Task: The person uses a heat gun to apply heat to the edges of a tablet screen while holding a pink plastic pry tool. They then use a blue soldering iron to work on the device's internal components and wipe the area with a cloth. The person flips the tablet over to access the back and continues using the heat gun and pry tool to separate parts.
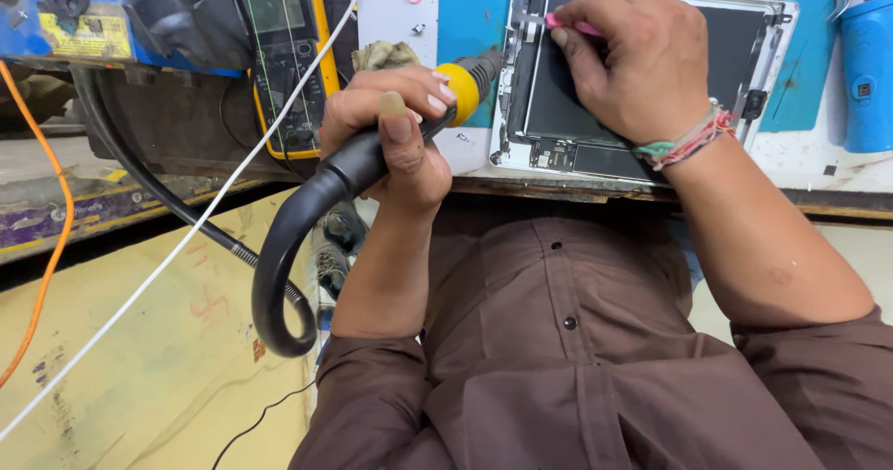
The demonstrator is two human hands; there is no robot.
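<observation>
My left hand (395,131) grips a black hot-air wand (358,163) with a yellow collar; its metal nozzle (486,64) points at the left edge of an opened tablet (577,107). The tablet lies face down, its back removed, with dark inner plates and a small circuit board showing. My right hand (633,56) rests on the tablet and pinches a thin pink tool (572,26) against the upper left inside edge. A thick black hose (279,265) loops down from the wand.
A yellow-cased multimeter (284,52) lies to the left of my left hand. A white cable (186,238) and an orange cable (46,247) run across the left side. A blue mat (465,14) lies under the tablet. A blue container (867,70) stands at right.
</observation>
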